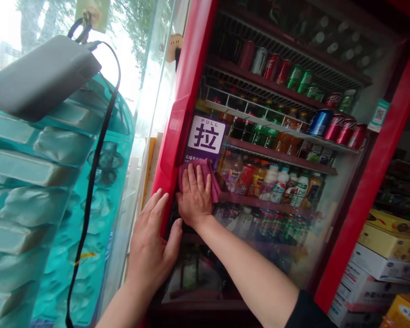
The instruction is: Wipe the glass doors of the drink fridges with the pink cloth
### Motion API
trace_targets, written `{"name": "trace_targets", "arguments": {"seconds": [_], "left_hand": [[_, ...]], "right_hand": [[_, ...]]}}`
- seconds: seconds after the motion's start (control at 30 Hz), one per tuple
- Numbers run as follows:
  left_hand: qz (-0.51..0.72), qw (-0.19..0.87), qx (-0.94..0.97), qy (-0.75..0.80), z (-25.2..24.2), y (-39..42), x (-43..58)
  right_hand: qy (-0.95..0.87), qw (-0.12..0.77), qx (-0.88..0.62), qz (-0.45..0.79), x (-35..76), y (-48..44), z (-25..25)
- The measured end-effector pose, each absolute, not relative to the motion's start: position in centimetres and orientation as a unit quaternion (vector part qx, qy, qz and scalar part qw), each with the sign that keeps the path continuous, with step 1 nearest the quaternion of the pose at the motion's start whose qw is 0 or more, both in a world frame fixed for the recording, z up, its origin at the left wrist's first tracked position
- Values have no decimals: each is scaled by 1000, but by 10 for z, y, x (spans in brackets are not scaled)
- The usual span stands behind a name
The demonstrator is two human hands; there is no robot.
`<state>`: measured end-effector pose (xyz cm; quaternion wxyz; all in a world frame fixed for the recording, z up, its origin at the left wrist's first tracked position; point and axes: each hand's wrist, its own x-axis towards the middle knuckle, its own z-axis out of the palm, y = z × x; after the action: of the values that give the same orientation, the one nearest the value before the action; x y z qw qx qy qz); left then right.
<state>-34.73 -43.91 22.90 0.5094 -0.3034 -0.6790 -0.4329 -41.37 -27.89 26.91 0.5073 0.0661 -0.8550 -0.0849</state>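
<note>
My right hand (194,196) lies flat on a pink cloth (201,166), pressing it against the glass door of a red drinks cooler (181,100). The cloth sits just below a purple and white "PULL 拉" sticker (207,135). My left hand (152,241) rests beside it with fingers spread, its fingertips by the red door frame. It holds nothing. Behind the glass, shelves carry cans (319,123) and plastic bottles (280,184).
Teal-wrapped packs (27,168) are stacked at the left, with a grey flat object (37,77) and a black cable (95,182) hanging in front. Cardboard boxes (386,255) are piled at the lower right. A bright window (123,59) is behind the cooler's left edge.
</note>
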Motion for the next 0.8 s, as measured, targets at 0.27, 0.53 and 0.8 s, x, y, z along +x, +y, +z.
{"name": "trace_targets", "arguments": {"seconds": [0.27, 0.53, 0.8], "left_hand": [[-423, 482, -293, -709, 204, -437, -331], [-428, 456, -276, -730, 180, -448, -320], [-441, 433, -267, -740, 172, -454, -318]], "right_hand": [[-862, 448, 184, -146, -393, -253, 184], [-850, 521, -28, -73, -357, -167, 206], [-871, 485, 79, -17, -390, -273, 146]]}}
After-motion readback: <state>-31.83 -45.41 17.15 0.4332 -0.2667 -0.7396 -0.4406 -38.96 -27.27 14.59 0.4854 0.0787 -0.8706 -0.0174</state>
